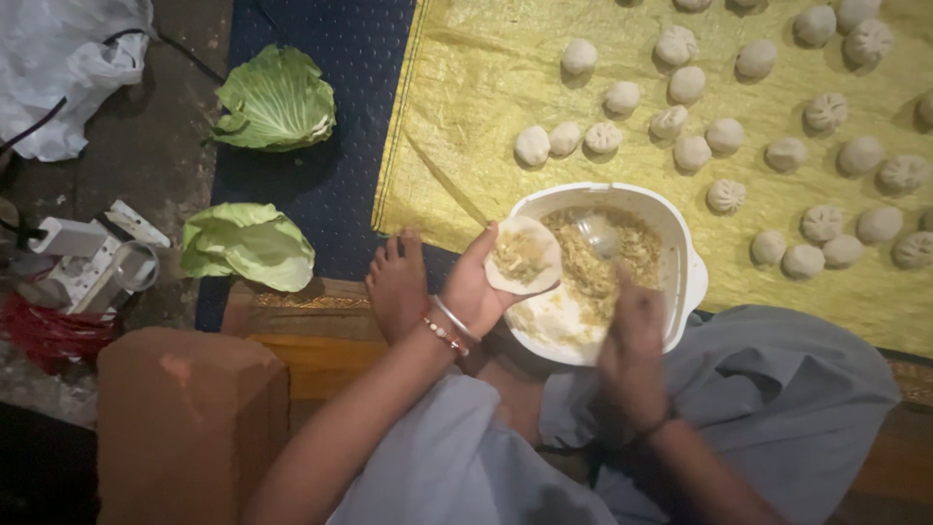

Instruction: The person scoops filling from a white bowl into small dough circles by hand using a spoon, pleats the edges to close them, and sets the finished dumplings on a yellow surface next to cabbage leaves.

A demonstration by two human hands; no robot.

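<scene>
Both hands work over a white bowl (680, 255) of chopped filling, seen from above by a person seated on the floor. Left hand (481, 282), wearing bangles at the wrist, is cupped palm-up and holds a round dough wrapper (525, 255) with a small heap of filling already on it; the wrapper sits at the bowl's nine o'clock edge. Right hand (632, 340) is blurred with motion at the bowl's six o'clock rim, fingers seemingly curled around the handle of a spoon (598, 233) whose head rests in the filling, though the grip itself is too smeared to be sure of.

At twelve to three o'clock from the bowl, many finished dumplings (724, 136), pleated and round, lie in loose rows on a yellow mat (466, 97). A bare foot (397, 282) rests just beside the left hand at nine o'clock. Farther out at ten o'clock, two green cabbage leaves (275, 97) lie on a dark blue cloth (360, 58). A reddish brick block (190, 418) stands at eight o'clock, with a white power strip (92, 253) beyond it.

Judging by the loaded wrapper, the filling step looks in hand. Next would likely come closing the wrapper, which calls for the right hand to be free of the spoon so its fingers can pinch the edge into pleats while the left hand turns it.
</scene>
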